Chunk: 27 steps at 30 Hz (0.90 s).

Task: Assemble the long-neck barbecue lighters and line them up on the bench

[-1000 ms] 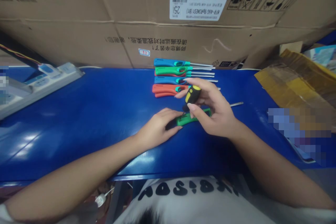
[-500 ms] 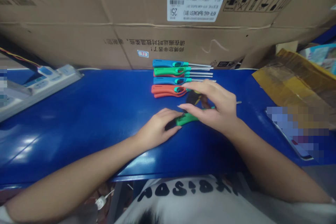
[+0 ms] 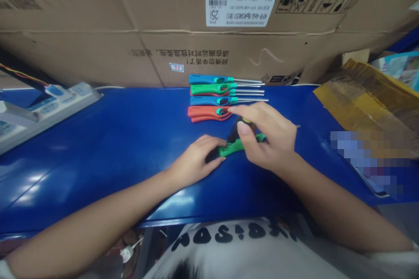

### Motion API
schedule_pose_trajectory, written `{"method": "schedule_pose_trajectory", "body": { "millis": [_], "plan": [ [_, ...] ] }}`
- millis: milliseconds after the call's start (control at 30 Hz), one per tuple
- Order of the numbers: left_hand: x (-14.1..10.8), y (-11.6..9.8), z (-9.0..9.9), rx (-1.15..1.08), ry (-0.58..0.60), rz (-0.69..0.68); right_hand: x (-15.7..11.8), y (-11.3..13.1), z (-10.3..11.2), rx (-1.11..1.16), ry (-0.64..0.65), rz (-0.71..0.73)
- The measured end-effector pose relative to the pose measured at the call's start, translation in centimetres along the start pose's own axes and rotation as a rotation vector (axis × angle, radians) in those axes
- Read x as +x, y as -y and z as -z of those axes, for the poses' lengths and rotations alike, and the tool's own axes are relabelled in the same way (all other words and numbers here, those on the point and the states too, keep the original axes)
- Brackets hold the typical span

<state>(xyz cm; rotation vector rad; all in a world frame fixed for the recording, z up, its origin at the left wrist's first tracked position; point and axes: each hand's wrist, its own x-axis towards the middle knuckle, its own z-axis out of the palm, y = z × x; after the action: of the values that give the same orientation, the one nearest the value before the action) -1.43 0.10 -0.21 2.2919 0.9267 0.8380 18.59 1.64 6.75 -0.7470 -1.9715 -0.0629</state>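
A green gas lighter with a long nozzle lies on the blue table in front of me. My left hand is closed on its handle end, fingertips and thumb on either side. My right hand grips a small black and yellow screwdriver between thumb and fingers. The screwdriver slants down, its thin tip at the lighter's handle close to my left fingertips. Part of the lighter and most of its nozzle are hidden under my right hand. Beyond the hands, several lighters lie stacked, among them an orange lighter and a blue lighter.
A large cardboard box walls off the table's back edge. On the left stands a white power strip with plugs. A yellow-taped carton sits at the right, with a partly blurred flat object below it.
My right thumb and fingers have tightened around the screwdriver, and its tip now shows at the green lighter's handle. My left hand and the stacked lighters have stayed in place.
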Motion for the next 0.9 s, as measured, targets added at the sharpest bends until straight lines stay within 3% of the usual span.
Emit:
{"method": "schedule_pose_trajectory", "body": {
  "millis": [100,267,433,600,767,900],
  "plan": [
    [-0.02,0.03,-0.07,0.008,-0.009,0.003,0.07,0.06,-0.08,0.132,0.144,-0.058],
    [-0.16,0.27,-0.27,0.042,-0.029,-0.029,-0.31,-0.07,-0.03,-0.143,0.009,0.104],
    [-0.08,0.12,-0.16,0.022,-0.011,0.011,0.27,0.37,0.35,0.087,0.227,-0.041],
    [-0.13,0.23,-0.26,0.025,-0.021,-0.004,0.49,-0.08,0.67,-0.088,0.155,0.005],
    [-0.13,0.26,-0.26,0.016,-0.01,0.01,0.61,-0.39,0.72,0.201,0.299,-0.133],
    [-0.18,0.32,-0.29,0.047,-0.017,-0.008,0.58,-0.57,0.8,0.097,0.188,-0.024]
  ]
}}
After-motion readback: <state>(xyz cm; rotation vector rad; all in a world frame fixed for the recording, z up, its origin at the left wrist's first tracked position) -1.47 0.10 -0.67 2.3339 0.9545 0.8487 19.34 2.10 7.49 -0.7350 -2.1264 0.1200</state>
